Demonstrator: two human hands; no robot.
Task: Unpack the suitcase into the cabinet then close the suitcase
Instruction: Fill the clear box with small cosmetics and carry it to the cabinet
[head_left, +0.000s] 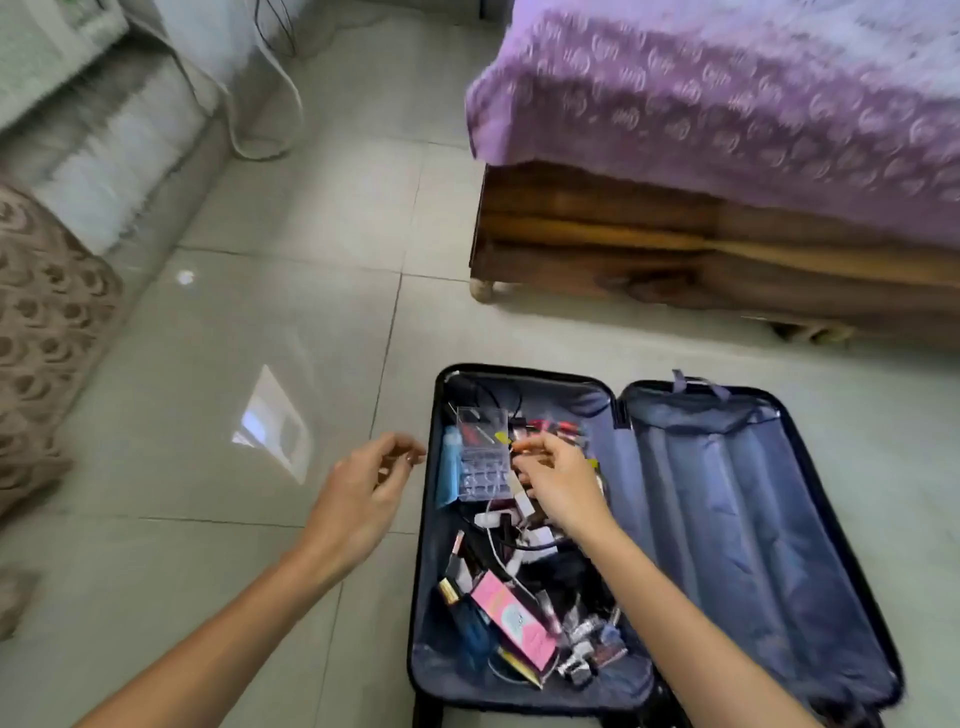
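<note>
Head view
Suitcase (727, 519): lies open on the tiled floor (260, 364), long axis running away from the person; small items fill its left half.
Right hand (558, 486): the nearer one, over the clutter beside a clear case (480, 452), fingers curled (a grip can't be told).
Left hand (358, 499): just left of the rim, loosely curled, empty.
Room: bed (727, 104) beyond; no cabinet seen.

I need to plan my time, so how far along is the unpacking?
Done: the suitcase lies open, its right half bare. In hand: the right hand reaches among small items beside the clear box; the left hand hovers empty. Left: its left half is full, and it is not yet closed.
</note>
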